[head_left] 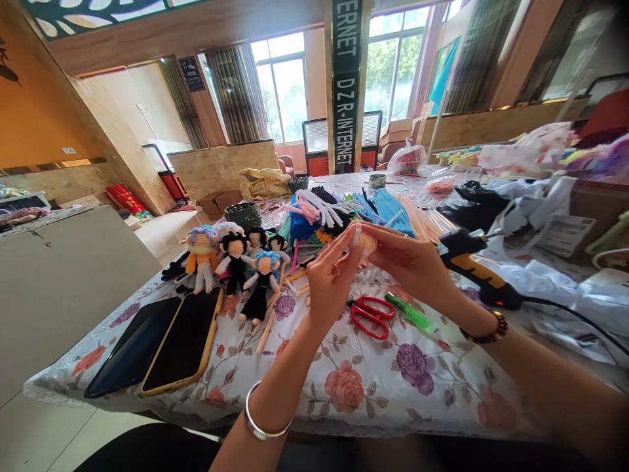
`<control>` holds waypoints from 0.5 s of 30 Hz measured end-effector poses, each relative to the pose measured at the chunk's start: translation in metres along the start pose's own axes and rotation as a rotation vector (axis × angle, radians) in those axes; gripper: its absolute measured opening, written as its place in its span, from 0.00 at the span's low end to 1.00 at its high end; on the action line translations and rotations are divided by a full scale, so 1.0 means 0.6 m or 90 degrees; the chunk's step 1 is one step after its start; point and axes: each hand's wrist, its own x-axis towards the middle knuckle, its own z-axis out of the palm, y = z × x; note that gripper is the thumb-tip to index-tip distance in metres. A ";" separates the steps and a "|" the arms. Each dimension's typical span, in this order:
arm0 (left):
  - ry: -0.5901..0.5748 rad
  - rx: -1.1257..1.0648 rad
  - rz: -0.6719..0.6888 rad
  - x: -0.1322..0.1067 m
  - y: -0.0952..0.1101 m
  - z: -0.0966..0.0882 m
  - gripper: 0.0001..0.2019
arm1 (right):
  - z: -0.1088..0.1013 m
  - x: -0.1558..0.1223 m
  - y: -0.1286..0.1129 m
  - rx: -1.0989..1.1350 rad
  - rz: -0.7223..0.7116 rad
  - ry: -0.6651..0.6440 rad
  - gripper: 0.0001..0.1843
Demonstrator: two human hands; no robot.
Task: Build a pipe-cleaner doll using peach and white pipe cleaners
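Note:
Above the table my left hand [331, 278] and my right hand [413, 262] meet, their fingers closed on a small peach-and-white pipe-cleaner piece [364, 242]. Fingers cover much of it, so its full shape is hidden. Red-handled scissors [372, 316] lie on the cloth below, beside a green utility knife [411, 312]. A black-and-yellow glue gun [479, 272] rests to the right of my right hand, a small red light glowing on it. Behind my hands is a heap of coloured pipe cleaners [393, 211], with peach ones [417, 213] at its right.
Several small pipe-cleaner dolls [234, 259] are grouped left of my hands. Two phones [184, 341] lie at the left front of the flowered tablecloth [304, 400]. A black plastic bag [472, 206] and white material [555, 295] occupy the right. The glue gun's cord [570, 305] runs right.

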 end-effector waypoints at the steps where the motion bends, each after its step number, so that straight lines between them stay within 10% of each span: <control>1: 0.002 -0.012 -0.017 0.001 0.003 0.001 0.16 | -0.001 0.000 0.001 0.001 0.001 0.000 0.22; 15: -0.005 -0.223 -0.185 0.010 -0.006 -0.005 0.18 | -0.013 0.008 -0.005 -0.006 0.048 0.003 0.20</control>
